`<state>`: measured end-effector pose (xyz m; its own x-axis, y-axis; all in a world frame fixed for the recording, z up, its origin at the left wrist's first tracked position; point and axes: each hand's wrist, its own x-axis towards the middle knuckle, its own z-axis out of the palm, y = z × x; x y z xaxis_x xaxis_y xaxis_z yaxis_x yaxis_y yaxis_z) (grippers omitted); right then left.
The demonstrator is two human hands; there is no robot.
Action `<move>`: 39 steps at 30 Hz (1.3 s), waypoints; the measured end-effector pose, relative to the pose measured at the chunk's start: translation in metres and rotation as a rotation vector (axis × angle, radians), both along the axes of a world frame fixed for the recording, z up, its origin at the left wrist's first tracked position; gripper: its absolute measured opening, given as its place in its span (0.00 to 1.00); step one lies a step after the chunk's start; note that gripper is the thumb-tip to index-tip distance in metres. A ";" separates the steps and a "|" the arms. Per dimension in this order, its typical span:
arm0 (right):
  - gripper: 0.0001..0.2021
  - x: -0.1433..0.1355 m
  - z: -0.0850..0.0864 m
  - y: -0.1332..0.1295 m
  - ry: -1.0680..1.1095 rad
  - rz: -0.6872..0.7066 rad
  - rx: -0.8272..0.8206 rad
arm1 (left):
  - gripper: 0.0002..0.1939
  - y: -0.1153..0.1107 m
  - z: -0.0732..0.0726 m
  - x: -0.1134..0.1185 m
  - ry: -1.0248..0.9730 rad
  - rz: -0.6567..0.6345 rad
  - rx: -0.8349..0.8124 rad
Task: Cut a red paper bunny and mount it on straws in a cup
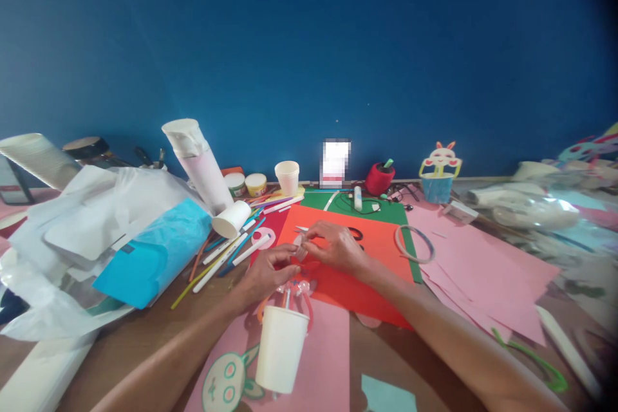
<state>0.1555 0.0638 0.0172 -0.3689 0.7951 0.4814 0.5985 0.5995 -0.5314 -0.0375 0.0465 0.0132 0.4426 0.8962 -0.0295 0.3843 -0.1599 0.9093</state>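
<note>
Pinching at a small translucent piece [300, 248], the right hand [340, 250] holds it between thumb and fingertips above the orange sheet [386, 244]. The left hand [264, 277] meets it from nine o'clock, fingers curled and fingertips close to the piece; whether they grip it too, I cannot tell.

Taking the hands as the clock's centre, a white cup [282, 351] sits at six o'clock over a pink sheet [331, 347] on the desk [376, 357], with pinkish strips [309, 310] near its mouth. At seven o'clock, a rabbit cut-out [223, 386] lies just beside the cup (joined or loose, I cannot say).

As for progress, the rabbit's cutting and drawing look done, while the cup's visible side is plain. A blue cup [437, 188] at two o'clock, topped by a rabbit figure [440, 158], looks complete by comparison. The joining work at the centre seems unfinished. Scissors [356, 233] lie behind the right hand; markers [220, 264] lie at nine o'clock.
</note>
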 end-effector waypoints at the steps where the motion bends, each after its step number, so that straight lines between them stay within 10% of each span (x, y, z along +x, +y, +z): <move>1: 0.04 0.000 0.000 0.000 0.000 -0.001 0.002 | 0.08 0.000 -0.001 0.000 0.002 -0.004 -0.001; 39: 0.07 0.011 -0.004 0.011 0.109 0.166 -0.184 | 0.08 0.002 -0.011 -0.006 -0.018 0.005 -0.042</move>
